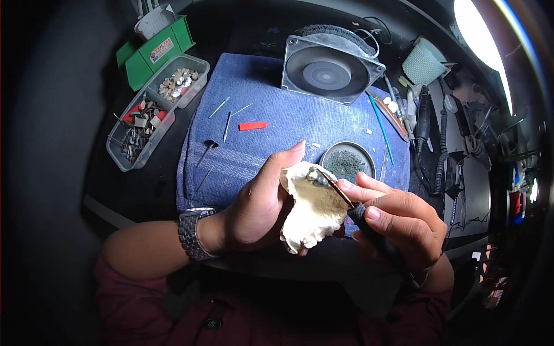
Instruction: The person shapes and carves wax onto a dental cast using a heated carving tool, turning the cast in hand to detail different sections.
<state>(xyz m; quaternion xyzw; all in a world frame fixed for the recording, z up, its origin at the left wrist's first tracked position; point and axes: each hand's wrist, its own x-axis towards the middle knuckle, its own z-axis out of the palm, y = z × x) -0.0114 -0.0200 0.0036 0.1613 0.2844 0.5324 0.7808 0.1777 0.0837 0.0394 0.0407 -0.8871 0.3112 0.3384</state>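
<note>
My left hand (248,216) is wrapped round a cream plaster dental cast (314,205), thumb raised along its left side. Dark grey-green material, like wax, covers some teeth (320,179) at the cast's upper edge. In my right hand (410,222) is an electric wax pen (372,225) with a black handle and a coppery shaft. The pen's thin tip meets or nearly meets the grey-green patch; contact is hard to tell. Right behind the cast stands a round tin (372,167) with dark green shavings in it.
A blue towel (271,83) covers the bench, with thin instruments and a red strip (253,126) on it. A square fan (329,69) stands at the back. Left are a divided plastic box (137,158) of burs and teeth and a green box (156,52). A black handpiece (424,118) lies right.
</note>
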